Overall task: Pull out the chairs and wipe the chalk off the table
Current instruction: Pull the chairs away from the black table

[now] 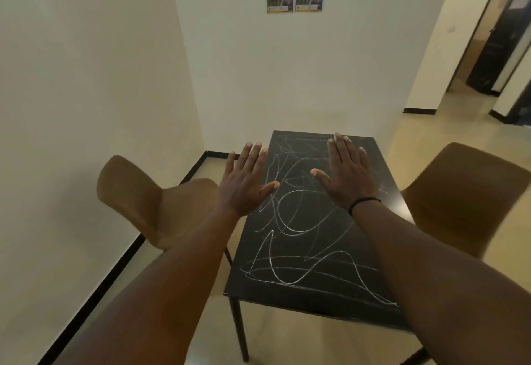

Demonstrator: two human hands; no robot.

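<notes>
left hand (pixel 244 180), right hand (pixel 349 176): spread flat, holding nothing | table (pixel 290 287) with chalk (pixel 287 209) scribbles beneath them | chairs (pixel 138 201) (pixel 465 192) flank each hand, likely light, rigid; grip backrest tops

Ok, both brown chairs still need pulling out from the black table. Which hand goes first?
Probably the left hand. It is open, holds nothing, and hangs at the black chalk-marked table's left edge, over the seat of the brown moulded left chair. The open right hand is over the tabletop, apart from the brown right chair.
</notes>
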